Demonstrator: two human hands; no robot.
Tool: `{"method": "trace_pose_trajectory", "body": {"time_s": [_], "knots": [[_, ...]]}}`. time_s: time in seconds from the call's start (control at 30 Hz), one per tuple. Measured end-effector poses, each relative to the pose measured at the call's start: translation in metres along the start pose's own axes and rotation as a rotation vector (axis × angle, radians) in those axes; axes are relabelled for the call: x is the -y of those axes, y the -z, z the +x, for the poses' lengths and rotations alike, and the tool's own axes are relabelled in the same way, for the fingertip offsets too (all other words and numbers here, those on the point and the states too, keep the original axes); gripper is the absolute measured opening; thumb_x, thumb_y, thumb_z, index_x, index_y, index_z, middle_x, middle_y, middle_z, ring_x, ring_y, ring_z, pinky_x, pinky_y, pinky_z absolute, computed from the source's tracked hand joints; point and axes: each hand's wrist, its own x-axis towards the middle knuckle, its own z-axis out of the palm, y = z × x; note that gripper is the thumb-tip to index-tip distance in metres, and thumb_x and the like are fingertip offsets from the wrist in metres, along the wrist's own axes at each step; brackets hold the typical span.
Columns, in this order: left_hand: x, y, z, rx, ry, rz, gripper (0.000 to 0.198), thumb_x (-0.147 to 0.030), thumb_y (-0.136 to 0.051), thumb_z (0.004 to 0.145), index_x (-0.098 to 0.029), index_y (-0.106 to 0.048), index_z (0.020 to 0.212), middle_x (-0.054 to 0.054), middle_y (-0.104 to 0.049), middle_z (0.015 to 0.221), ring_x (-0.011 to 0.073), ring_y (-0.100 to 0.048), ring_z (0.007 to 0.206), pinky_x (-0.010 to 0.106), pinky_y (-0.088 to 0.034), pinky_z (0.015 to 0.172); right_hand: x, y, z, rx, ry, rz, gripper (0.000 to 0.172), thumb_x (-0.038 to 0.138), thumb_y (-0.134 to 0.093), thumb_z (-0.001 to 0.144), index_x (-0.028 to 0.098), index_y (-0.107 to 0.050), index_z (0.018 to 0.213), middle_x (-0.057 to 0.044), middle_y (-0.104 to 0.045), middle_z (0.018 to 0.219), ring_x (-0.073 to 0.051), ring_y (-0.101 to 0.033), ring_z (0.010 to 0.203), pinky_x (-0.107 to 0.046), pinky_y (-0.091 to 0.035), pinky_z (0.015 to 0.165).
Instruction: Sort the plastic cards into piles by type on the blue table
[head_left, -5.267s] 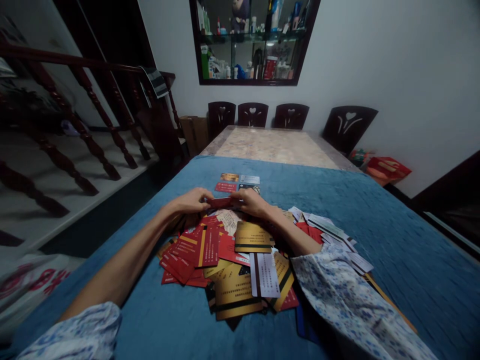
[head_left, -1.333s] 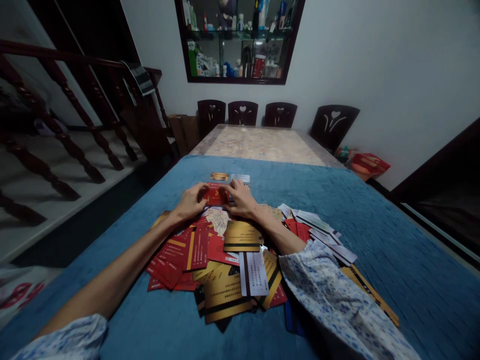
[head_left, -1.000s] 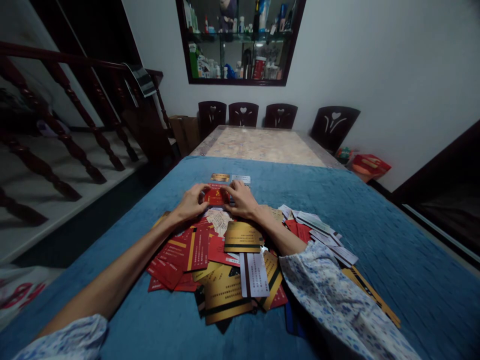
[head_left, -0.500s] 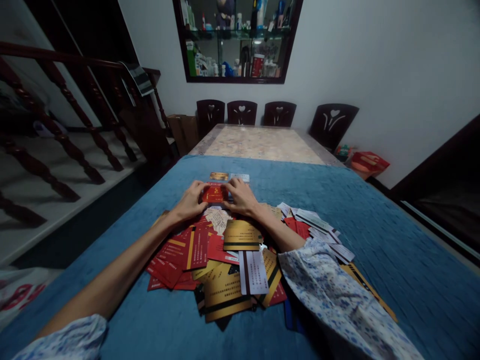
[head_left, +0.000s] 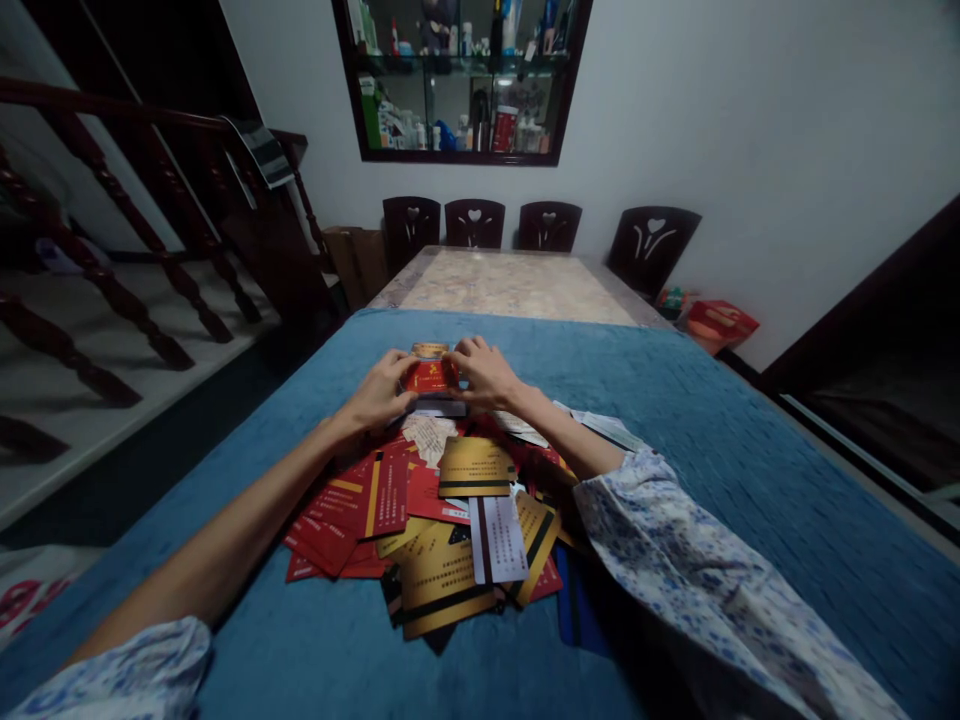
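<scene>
Hands moved a bit farther from the body and lifted: the red card stack [head_left: 430,376] now tilts face-up toward the camera instead of lying low over the small sorted row, of which only a gold card [head_left: 431,350] shows at the far edge. The view has also shifted down and right.

Left hand [head_left: 379,392] pinches the stack's left short edge, thumb on the near side and fingers curled behind. Right hand [head_left: 489,375] pinches the right short edge the same way, its fingers pressed together. The stack is held just above the blue cloth [head_left: 712,430], at the far end of the loose card pile [head_left: 442,520]. Whether it is one card or several, cannot tell for sure; it looks like a thin stack.

The pile holds mixed red and gold cards, plus a white striped card [head_left: 495,540] near the right sleeve [head_left: 697,590].

Step in hand, by the look of it: squaring red cards between both hands. Any next move calls for an even grip on both edges, or the cards fan out.

Bare marble tabletop [head_left: 510,285] and chairs [head_left: 474,222] are far behind.
</scene>
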Motion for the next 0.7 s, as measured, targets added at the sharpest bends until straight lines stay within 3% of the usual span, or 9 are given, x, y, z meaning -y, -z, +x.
{"method": "trace_pose_trajectory", "body": {"time_s": [0.27, 0.7], "knots": [[-0.026, -0.012, 0.026, 0.026, -0.094, -0.012, 0.048, -0.017, -0.062, 0.076, -0.017, -0.064, 0.124, 0.008, -0.06, 0.116, 0.0245, -0.061, 0.107, 0.038, -0.053, 0.097, -0.032, 0.012, -0.024, -0.006, -0.019, -0.041, 0.051, 0.04, -0.063, 0.089, 0.016, -0.059, 0.133, -0.018, -0.057, 0.127, -0.032, -0.044, 0.112, -0.037, -0.041, 0.081], [-0.056, -0.054, 0.074, 0.107, -0.159, 0.112, 0.044, -0.019, -0.068, 0.077, -0.014, -0.066, 0.121, 0.011, -0.064, 0.119, 0.0276, -0.06, 0.11, 0.042, -0.049, 0.102, -0.095, 0.005, -0.061, -0.067, -0.05, -0.015, 0.047, 0.04, -0.065, 0.088, 0.018, -0.064, 0.129, -0.015, -0.06, 0.119, -0.029, -0.047, 0.106, -0.038, -0.044, 0.085]]}}
